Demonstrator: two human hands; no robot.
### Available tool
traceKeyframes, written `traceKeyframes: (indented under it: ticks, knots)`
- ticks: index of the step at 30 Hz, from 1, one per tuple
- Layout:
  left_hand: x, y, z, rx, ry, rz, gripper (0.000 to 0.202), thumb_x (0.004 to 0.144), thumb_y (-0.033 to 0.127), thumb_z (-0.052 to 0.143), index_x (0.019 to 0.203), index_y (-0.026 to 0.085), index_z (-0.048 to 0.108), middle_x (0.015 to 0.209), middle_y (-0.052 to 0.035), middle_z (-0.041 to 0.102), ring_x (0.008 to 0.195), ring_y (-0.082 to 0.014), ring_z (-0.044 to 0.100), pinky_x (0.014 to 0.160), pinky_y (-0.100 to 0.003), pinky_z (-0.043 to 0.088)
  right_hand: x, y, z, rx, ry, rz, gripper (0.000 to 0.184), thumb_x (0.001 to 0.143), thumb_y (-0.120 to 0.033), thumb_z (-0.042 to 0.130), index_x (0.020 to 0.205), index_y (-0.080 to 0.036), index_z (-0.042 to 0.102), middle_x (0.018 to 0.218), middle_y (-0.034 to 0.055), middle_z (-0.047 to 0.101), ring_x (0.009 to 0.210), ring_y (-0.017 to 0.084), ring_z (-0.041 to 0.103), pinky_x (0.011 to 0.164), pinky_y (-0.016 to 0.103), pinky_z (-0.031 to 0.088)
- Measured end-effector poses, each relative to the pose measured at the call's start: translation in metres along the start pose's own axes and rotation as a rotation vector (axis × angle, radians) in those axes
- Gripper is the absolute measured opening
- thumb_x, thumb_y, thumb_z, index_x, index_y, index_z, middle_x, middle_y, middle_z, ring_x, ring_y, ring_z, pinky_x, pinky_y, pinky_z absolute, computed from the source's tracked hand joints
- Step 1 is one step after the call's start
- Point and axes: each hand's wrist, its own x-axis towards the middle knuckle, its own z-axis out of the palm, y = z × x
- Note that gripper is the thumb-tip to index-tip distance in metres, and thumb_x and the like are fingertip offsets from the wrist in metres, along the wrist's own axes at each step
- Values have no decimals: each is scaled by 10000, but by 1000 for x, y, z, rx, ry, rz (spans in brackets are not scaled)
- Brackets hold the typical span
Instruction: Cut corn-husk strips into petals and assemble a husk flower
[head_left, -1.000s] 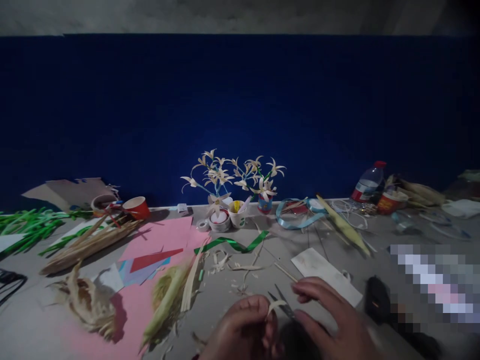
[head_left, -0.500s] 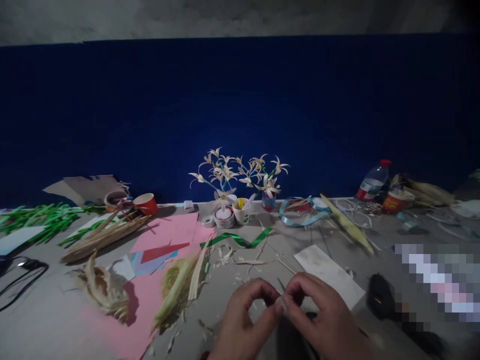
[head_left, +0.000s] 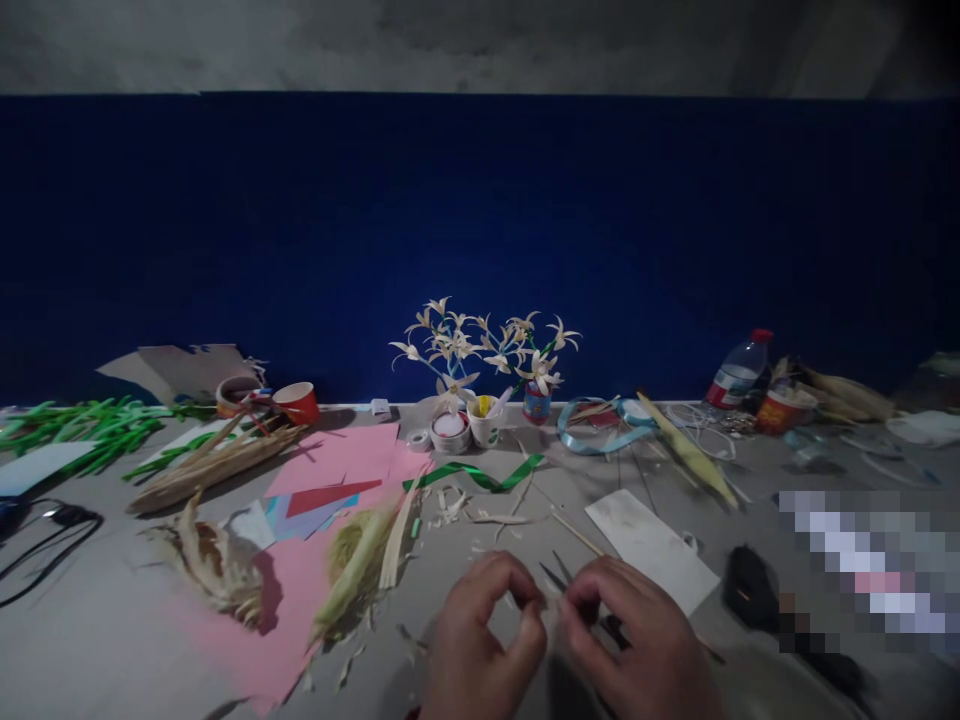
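Observation:
In the middle foreground my left hand point(head_left: 487, 630) has thumb and forefinger pinched together. My right hand point(head_left: 634, 625), beside it, pinches in the same way. A tiny pale bit shows between the fingertips, too small to name. Scissors point(head_left: 553, 578) show behind and under my right hand, blades pointing away; whether they lie on the table or touch the hand I cannot tell. Pale shreds point(head_left: 450, 505) and a thin stick point(head_left: 576, 530) lie just beyond. To the right rests a white paper sheet point(head_left: 649, 550).
Pale star-shaped flowers point(head_left: 457, 385) stand in small pots at the back, behind a green ribbon point(head_left: 480, 478). Corn husks point(head_left: 214, 565) and pink paper point(head_left: 292, 590) are at left, with green stems point(head_left: 97, 435). A plastic bottle point(head_left: 739, 375) and a black object point(head_left: 750, 590) are at right.
My hands have drawn slightly apart; before, their fingertips met. More of the scissors now shows between them. The view has shifted a little.

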Motion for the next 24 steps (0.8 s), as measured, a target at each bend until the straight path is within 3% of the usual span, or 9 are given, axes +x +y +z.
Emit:
traceKeyframes:
  ticks: [3, 6, 8, 12, 16, 20, 24]
  knots:
    - [-2, -1, -8, -27, 53, -78, 104, 809, 157, 494, 716, 201, 513, 729, -12, 587, 725, -185, 586, 682, -287, 437, -1, 2, -6, 9, 37, 52, 160, 833, -127, 538, 714, -230, 512, 651, -36, 592, 610, 140, 604, 594, 239, 471]
    - [-2, 5, -10, -138, -61, -121, 59, 838, 221, 556, 839, 190, 607, 835, -35, 663, 831, -200, 628, 765, -297, 462, -2, 1, -8, 8, 15, 45, 153, 833, -136, 552, 720, -233, 516, 650, -40, 592, 609, 139, 605, 586, 235, 475]
    - [-2, 12, -6, -161, -100, -81, 47, 827, 214, 598, 849, 191, 632, 841, -29, 678, 841, -193, 633, 789, -288, 457, -1, -1, -8, -6, 17, 14, 151, 842, -143, 547, 723, -231, 514, 644, -37, 590, 599, 140, 603, 576, 239, 473]
    - [2, 16, 6, -105, -42, 31, 123, 784, 102, 563, 697, 187, 579, 706, 0, 621, 723, -168, 601, 734, -282, 435, 1, -5, -4, -32, 20, -36, 164, 854, -139, 539, 720, -227, 506, 636, -32, 591, 598, 141, 602, 580, 245, 472]
    - [4, 5, 9, -31, 3, 109, 149, 758, 60, 518, 693, 194, 532, 698, 7, 585, 718, -169, 576, 802, -323, 422, 1, -1, -3, -19, 47, -46, 160, 845, -131, 541, 719, -226, 508, 630, -33, 587, 585, 135, 596, 570, 239, 468]
    - [6, -4, 0, 17, 65, 33, 138, 821, 115, 481, 718, 200, 515, 722, -11, 572, 727, -185, 569, 704, -301, 426, 1, 7, -5, -11, 92, 36, 173, 831, -125, 543, 703, -232, 499, 628, -39, 587, 575, 133, 599, 564, 230, 472]
    - [11, 7, -2, -109, -64, -26, 74, 843, 170, 522, 846, 194, 592, 843, -30, 642, 837, -191, 607, 770, -290, 446, 3, 10, -5, -15, 95, 21, 175, 825, -125, 566, 702, -235, 506, 623, -40, 588, 573, 139, 606, 566, 232, 478]
